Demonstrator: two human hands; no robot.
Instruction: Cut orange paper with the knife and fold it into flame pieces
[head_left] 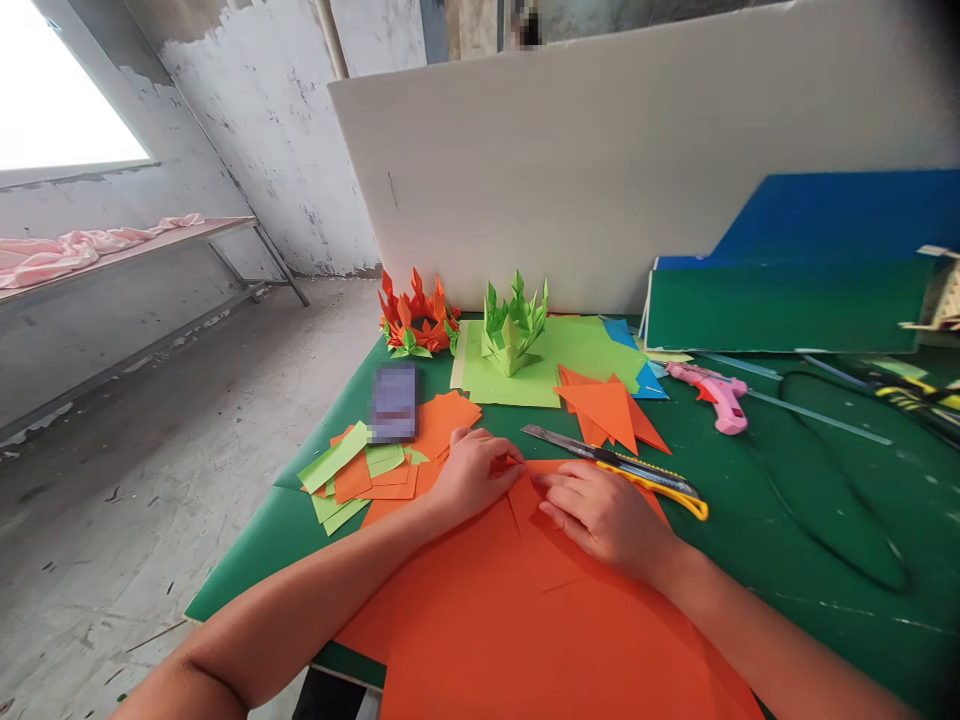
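Both of my hands are at the far part of a stack of large orange sheets. My left hand is closed, thumb and fingertips pressed on a small orange paper piece that blends into the sheets below. From the other side, my right hand bends its fingers onto the same piece, its tips close to the left ones. Creases show between the hands; the piece's exact outline is hard to make out. A yellow utility knife, blade out, lies just beyond my right hand.
Orange and green paper cutouts and a blurred phone-like object lie left. Behind stand a red-orange paper crown and a green folded-paper crown. Folded orange triangles, a pink glue gun and its cord are right.
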